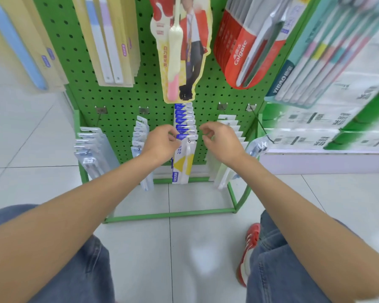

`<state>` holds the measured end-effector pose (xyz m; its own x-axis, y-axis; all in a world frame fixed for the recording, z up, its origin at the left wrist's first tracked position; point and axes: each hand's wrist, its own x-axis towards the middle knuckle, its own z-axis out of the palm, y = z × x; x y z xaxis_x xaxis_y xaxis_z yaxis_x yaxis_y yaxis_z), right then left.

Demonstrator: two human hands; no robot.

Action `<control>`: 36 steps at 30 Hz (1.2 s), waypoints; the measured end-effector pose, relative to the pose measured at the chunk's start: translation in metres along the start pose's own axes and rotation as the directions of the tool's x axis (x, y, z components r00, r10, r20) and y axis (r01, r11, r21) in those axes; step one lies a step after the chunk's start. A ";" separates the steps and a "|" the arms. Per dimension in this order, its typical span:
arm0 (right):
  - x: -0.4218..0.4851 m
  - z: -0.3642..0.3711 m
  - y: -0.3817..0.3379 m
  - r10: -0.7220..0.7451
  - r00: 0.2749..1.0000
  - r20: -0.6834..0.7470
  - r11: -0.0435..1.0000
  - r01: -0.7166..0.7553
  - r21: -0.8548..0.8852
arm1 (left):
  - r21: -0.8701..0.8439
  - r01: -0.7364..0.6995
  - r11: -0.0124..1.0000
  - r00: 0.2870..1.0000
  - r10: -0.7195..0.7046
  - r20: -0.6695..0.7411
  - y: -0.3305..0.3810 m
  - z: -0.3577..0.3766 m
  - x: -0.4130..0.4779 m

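Observation:
A green pegboard rack [123, 99] carries rows of hanging toothbrush packs. On the middle bottom hook hang several blue-and-white toothbrush packs [185, 125]. The front pack [183, 165], with a yellow panel, hangs lowest. My left hand [161, 143] pinches the top left edge of that front pack with curled fingers. Just right of the same stack, my right hand [220, 139] hovers with its fingers loosely curled; whether it touches the stack cannot be made out.
Clear packs hang on bottom hooks at the left [90, 147] and beside my left hand [140, 132]; white packs [230, 127] hang at right. An empty hook [262, 125] juts out far right. Red Colgate packs [241, 49] hang above. Tissue packs [328, 125] fill the right shelf. My knees and a red shoe [249, 248] are on the tiled floor.

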<state>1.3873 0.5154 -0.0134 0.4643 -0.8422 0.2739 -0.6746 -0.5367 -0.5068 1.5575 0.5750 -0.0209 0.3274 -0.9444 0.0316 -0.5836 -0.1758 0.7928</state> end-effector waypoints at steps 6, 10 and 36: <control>-0.007 0.008 -0.002 0.022 0.996 0.090 0.998 -0.027 0.060 | 0.061 -0.036 0.997 0.999 0.037 -0.017 0.004 0.009 0.007; -0.012 0.003 0.000 0.014 0.995 0.100 0.998 -0.020 0.053 | 0.058 -0.056 0.997 0.998 0.056 -0.008 0.004 0.002 0.007; -0.054 0.022 -0.045 0.050 0.984 0.169 0.827 -0.135 0.545 | -0.541 0.342 0.768 0.938 -0.244 0.247 -0.002 -0.025 -0.054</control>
<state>1.4053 0.5865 -0.0236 0.5200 -0.8475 0.1065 -0.3083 -0.3026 -0.9019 1.5598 0.6339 -0.0092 0.2665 -0.9112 -0.3143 0.0657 -0.3081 0.9491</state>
